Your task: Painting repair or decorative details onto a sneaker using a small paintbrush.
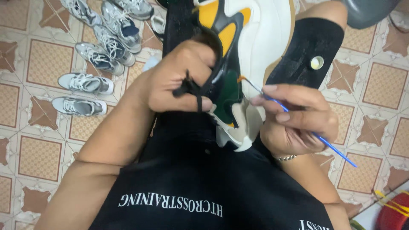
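1. Patterned tan and brown floor tiles (47, 64) carry several grey-and-white sneakers (81, 83) at the upper left.
2. On the person's lap lies a chunky sneaker with white, yellow, green and black panels (251, 42).
3. The left hand (179, 79) is clenched on its black upper and laces.
4. The right hand (294, 121) pinches a thin blue-handled paintbrush (298, 121), its tip touching the shoe's side.

Grey-and-white sneakers (99, 47) lay in a loose row on the patterned tile floor (379, 85), toward ten o'clock. A red container (394, 215) with yellow cord sat at five o'clock.
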